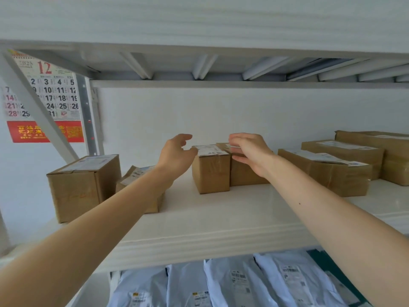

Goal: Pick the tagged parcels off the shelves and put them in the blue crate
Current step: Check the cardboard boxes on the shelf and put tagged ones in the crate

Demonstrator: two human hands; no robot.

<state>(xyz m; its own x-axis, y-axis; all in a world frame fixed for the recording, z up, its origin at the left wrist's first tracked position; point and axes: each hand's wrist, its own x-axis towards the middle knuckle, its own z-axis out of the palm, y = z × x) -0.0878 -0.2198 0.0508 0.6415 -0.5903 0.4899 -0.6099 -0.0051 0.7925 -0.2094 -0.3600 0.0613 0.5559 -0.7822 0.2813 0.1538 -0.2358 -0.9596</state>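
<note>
Two small brown cardboard parcels with white labels stand side by side in the middle of the white shelf [210, 222]: the nearer one [210, 171] and one just behind to its right [245, 176]. My left hand [176, 155] is open at the left side of the nearer parcel, fingers spread and at or near its top left edge. My right hand [251, 151] is open over the right parcel, fingers flat in front of its top edge. Neither hand grips anything. The blue crate is out of view.
A larger box [81, 185] sits at the shelf's left, a tilted box [137, 176] partly behind my left forearm. Long flat boxes [327, 171] lie at the right. Grey mailer bags [254, 282] fill the shelf below. A calendar [44, 96] hangs on the left wall.
</note>
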